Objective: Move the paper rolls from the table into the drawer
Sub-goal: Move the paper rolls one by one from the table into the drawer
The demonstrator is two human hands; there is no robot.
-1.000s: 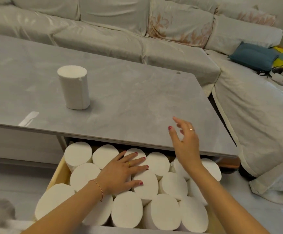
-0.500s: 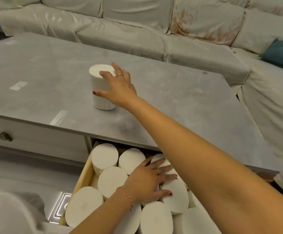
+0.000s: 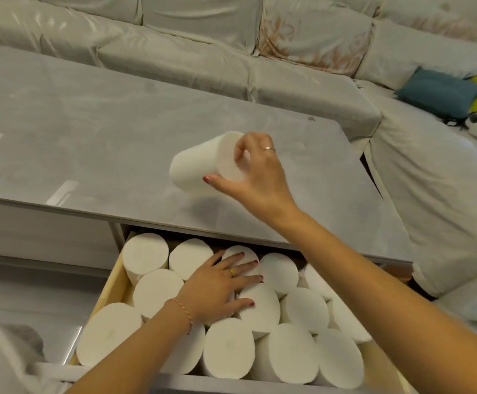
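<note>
Grey table (image 3: 103,132) stretches out in front of the sofa. Open drawer (image 3: 109,288) beneath it, packed with paper rolls (image 3: 291,351).

The plain white cylindrical paper rolls (image 3: 285,354) fill a pale yellow wooden drawer (image 3: 109,288) under the mottled grey stone-look surface (image 3: 95,132). Beyond its far edge, a cream fabric sofa (image 3: 174,52) carries a faded orange leaf-print cushion (image 3: 311,38) and a teal cushion (image 3: 436,95).

No text, label, brand, number or sign can be read on anything here.
</note>
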